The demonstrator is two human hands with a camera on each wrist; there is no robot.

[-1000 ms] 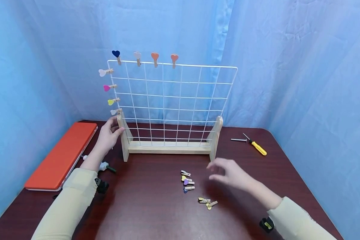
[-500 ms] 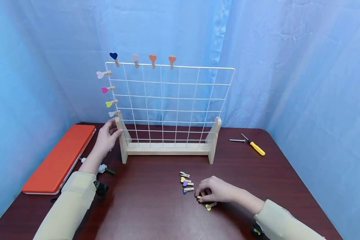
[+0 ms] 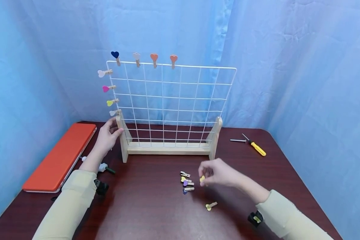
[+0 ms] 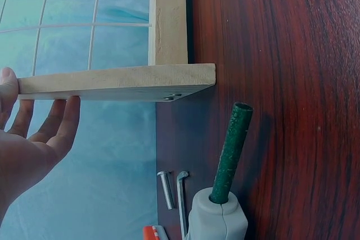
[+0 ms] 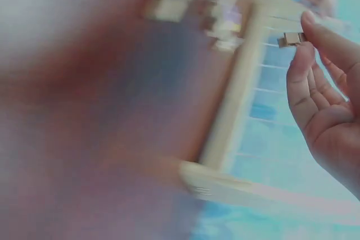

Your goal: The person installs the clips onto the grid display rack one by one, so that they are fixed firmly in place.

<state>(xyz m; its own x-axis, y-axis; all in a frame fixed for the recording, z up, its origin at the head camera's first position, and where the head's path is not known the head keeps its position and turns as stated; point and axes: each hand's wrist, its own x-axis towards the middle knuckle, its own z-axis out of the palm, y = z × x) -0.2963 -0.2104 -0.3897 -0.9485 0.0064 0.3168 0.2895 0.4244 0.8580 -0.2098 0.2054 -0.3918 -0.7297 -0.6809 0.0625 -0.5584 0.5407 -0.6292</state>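
A white wire grid [image 3: 204, 67] stands upright in a wooden stand [image 3: 168, 151]. Heart clothespins line its left side and part of the top, among them a dark blue heart clothespin [image 3: 115, 54]. My left hand [image 3: 106, 138] holds the stand's left side post [image 4: 112, 80], thumb at the front edge and fingers on the outer face. Between thumb and fingertips, my right hand [image 3: 222, 171] pinches a yellow heart clothespin [image 3: 202, 179] over the table; its wooden end [image 5: 291, 39] sticks out. Left of that hand lie several more clothespins, including a purple heart clothespin [image 3: 186, 183].
Another yellow clothespin [image 3: 210, 206] lies nearer the front. A yellow-handled screwdriver [image 3: 258, 149] and a bolt [image 3: 238, 140] are at the right. On the left are an orange-red case [image 3: 63, 155] and a white object with a green rod [image 4: 232, 153], beside a hex key [image 4: 181, 200].
My right hand came down to the table, took a yellow clothespin from the front pair, and has lifted it up and away. My left hand stays on the stand's post.
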